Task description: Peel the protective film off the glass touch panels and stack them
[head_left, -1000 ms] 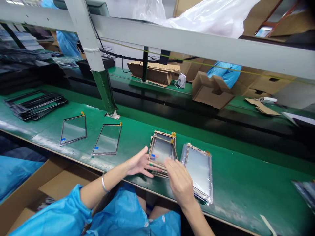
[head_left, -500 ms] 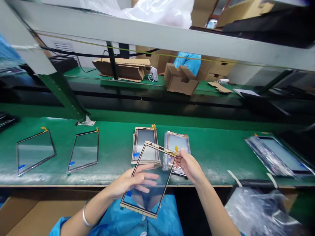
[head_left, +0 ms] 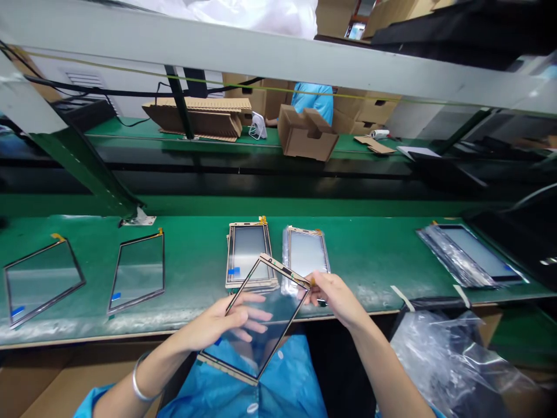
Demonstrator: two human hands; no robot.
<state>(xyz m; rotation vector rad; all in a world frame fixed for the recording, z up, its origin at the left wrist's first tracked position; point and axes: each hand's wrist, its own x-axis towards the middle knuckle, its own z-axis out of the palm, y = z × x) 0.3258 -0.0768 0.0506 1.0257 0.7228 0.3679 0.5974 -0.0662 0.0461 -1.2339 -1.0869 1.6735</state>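
The right hand (head_left: 335,299) pinched one corner of a glass touch panel (head_left: 278,331) while the open left hand (head_left: 217,325) lay under it, above the green surface (head_left: 369,261), and a weak grip could let it fall and crack

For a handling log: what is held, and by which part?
A clear rectangular glass panel with thin gold edges, pinched at its upper right corner by the right hand's fingers; left-hand fingers lie behind it.
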